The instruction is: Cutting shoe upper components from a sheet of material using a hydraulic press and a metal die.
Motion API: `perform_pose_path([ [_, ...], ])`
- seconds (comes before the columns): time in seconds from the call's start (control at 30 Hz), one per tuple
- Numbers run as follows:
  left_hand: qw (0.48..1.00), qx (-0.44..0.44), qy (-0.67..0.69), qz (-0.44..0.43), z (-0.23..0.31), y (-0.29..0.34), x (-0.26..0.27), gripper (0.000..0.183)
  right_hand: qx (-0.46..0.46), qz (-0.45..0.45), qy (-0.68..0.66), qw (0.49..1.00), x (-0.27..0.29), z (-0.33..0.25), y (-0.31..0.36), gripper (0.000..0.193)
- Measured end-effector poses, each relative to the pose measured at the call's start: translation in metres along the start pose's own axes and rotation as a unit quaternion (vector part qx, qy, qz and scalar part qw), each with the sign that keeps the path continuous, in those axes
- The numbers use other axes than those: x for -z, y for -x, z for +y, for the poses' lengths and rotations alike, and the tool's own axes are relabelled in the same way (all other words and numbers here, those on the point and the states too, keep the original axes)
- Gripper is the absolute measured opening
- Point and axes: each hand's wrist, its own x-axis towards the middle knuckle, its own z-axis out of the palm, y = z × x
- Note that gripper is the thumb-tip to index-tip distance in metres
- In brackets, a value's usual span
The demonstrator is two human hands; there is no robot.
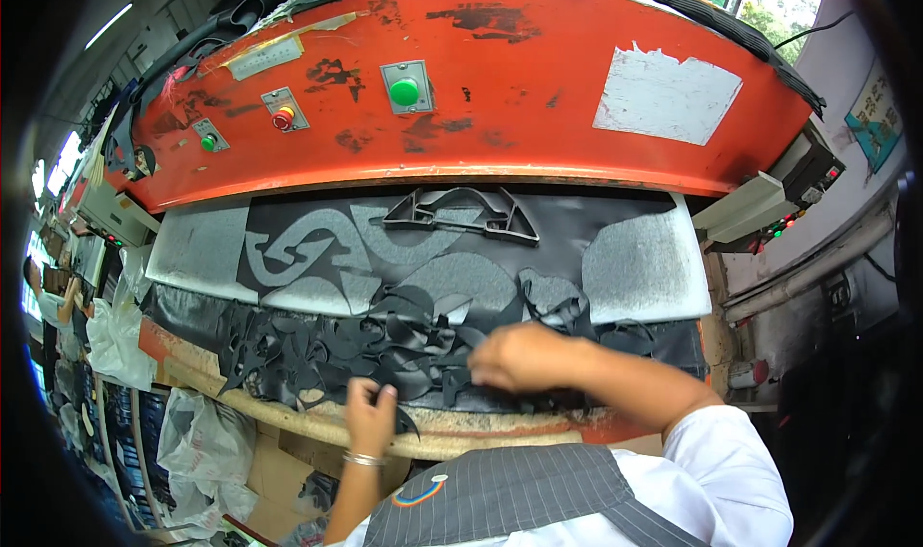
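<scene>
My left hand (369, 416) is at the front edge of the work surface, fingers curled and thumb up. A dark strip pokes out beside it, but what the fingers hold is hidden. To its right and farther in, my right hand (531, 359) is over a pile of black leather-like offcuts (317, 345), its fingers bent together and slightly blurred; whatever is in them cannot be made out. Beyond both hands, a metal cutting die (461, 216) rests on a black sheet (558, 230) with curved cut-outs that show a grey board (639, 268) beneath.
An orange press beam (538, 86) spans the far side, carrying a green button (405, 91) and a red knob (283, 117). Control boxes flank it, one at the right (769, 206). A padded rail (288, 420) runs along the front. Plastic bags (204, 441) hang at lower left.
</scene>
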Motion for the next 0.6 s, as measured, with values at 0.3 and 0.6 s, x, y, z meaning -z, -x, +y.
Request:
perform_pose_path([
  [0.3, 0.993, 0.059, -0.043, -0.089, 0.02, 0.013, -0.001, 0.023, -0.191, 0.158, 0.32, 0.914, 0.071, 0.17, -0.155, 0.021],
  [0.6, 0.988, 0.099, -0.014, -0.115, 0.026, 0.008, 0.002, 0.022, -0.248, 0.108, 0.299, 0.915, 0.084, 0.191, -0.186, 0.023],
])
